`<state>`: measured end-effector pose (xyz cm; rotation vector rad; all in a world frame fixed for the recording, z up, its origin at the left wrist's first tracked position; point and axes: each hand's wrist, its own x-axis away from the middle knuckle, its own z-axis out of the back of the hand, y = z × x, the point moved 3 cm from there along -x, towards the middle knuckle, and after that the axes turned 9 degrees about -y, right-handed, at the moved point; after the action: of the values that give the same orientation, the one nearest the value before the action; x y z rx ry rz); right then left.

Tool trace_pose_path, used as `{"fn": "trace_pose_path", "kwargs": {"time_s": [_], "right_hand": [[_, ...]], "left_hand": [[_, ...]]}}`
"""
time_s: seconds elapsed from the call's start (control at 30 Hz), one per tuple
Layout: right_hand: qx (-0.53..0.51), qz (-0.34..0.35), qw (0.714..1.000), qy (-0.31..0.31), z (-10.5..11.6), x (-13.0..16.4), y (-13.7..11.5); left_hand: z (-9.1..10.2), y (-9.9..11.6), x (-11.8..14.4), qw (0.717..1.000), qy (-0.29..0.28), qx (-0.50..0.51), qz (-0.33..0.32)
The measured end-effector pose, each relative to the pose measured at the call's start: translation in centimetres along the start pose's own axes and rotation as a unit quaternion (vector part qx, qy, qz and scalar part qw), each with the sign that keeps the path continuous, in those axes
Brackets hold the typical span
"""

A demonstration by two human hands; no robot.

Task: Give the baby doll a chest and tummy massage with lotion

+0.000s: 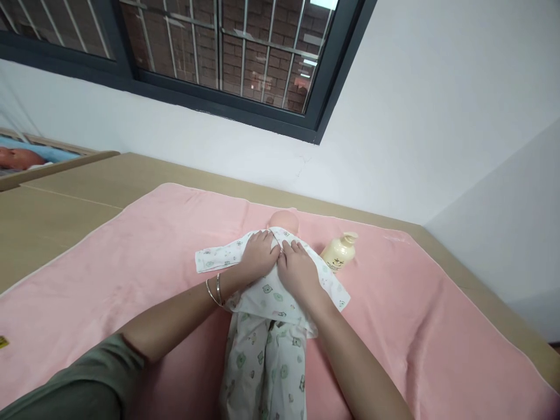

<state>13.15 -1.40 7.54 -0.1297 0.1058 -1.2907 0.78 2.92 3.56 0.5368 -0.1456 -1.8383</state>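
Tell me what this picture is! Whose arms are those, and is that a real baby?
The picture comes from a small camera worn on a person's head, so you see what that person sees, looking down. The two arms are the person's own. The left hand and the right hand lie flat, side by side, on the chest of a baby doll. It looks like a doll, not a real baby, and only the top of its head shows. It wears a white printed baby suit, and both hands press on that cloth. The doll lies on a pink towel spread over a tan table. Beside the doll stands a cream pump bottle. Two bangles circle the left wrist.
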Motion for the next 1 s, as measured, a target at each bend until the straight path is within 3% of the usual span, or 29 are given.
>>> {"fn": "trace_pose_path", "kwargs": {"time_s": [0.2, 0.47, 0.67, 0.73, 0.87, 1.0], "right_hand": [[-0.087, 0.02, 0.996, 0.019, -0.7, -2.1, 2.8], [-0.125, 0.031, 0.99, 0.051, -0.8, -1.9, 2.8], [-0.192, 0.06, 0.958, 0.204, 1.4, -0.2, 2.1], [-0.167, 0.081, 0.964, 0.191, 1.1, 0.0, 1.4], [-0.124, 0.116, 0.98, 0.099, -0.5, -0.3, 0.2], [-0.133, 0.096, 0.976, 0.141, -0.4, -0.2, 0.3]], "left_hand": [[-0.3, 0.0, 0.3, 0.999, 0.034, 0.04, -0.006], [-0.2, -0.1, 0.6, 0.99, 0.058, 0.13, -0.005], [3.0, -1.8, -0.1, 0.935, 0.164, 0.309, 0.051], [4.2, -2.2, -0.3, 0.916, 0.19, 0.347, 0.062], [5.4, -1.8, -0.3, 0.904, 0.2, 0.375, 0.052], [5.5, -1.0, 0.1, 0.905, 0.191, 0.378, 0.04]]}}
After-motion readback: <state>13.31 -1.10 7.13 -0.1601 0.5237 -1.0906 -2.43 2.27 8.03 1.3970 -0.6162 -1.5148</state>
